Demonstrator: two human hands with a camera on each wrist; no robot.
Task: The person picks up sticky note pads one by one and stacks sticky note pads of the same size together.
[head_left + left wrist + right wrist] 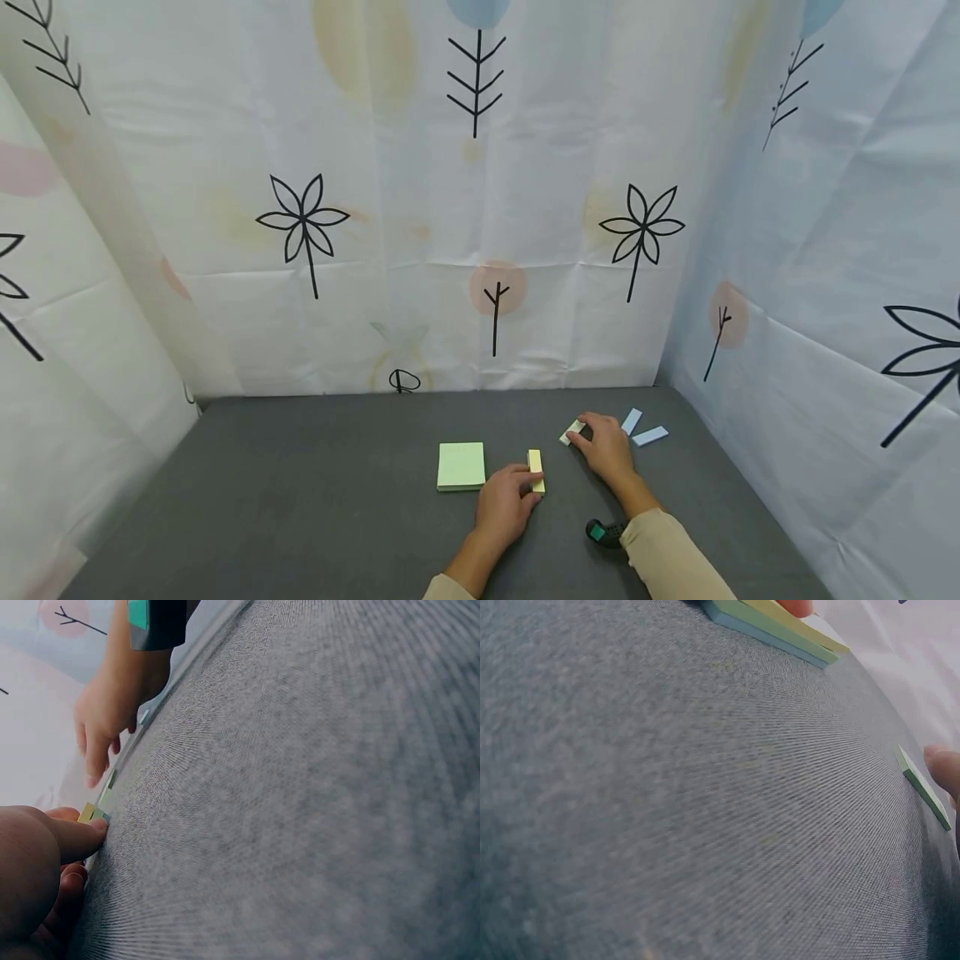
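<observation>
In the head view my left hand [504, 505] pinches a small stack of narrow sticky-note pads [536, 472], yellow on top. Green and blue layers show below the yellow in the right wrist view, where a fingertip presses the top. My right hand [606, 448] is to its right, thumb and forefinger at a pale green narrow sticky-note pad [572, 432]. This pad [922, 787] lies low at the table in the right wrist view, beside the thumb. Two light-blue narrow pads [650, 436] lie just beyond the right hand.
A square green sticky-note pad [461, 465] lies left of my left hand. The grey table [300, 500] ends at patterned white curtains [420, 333] at the back and both sides. A black device with a green patch [604, 533] sits at my right wrist.
</observation>
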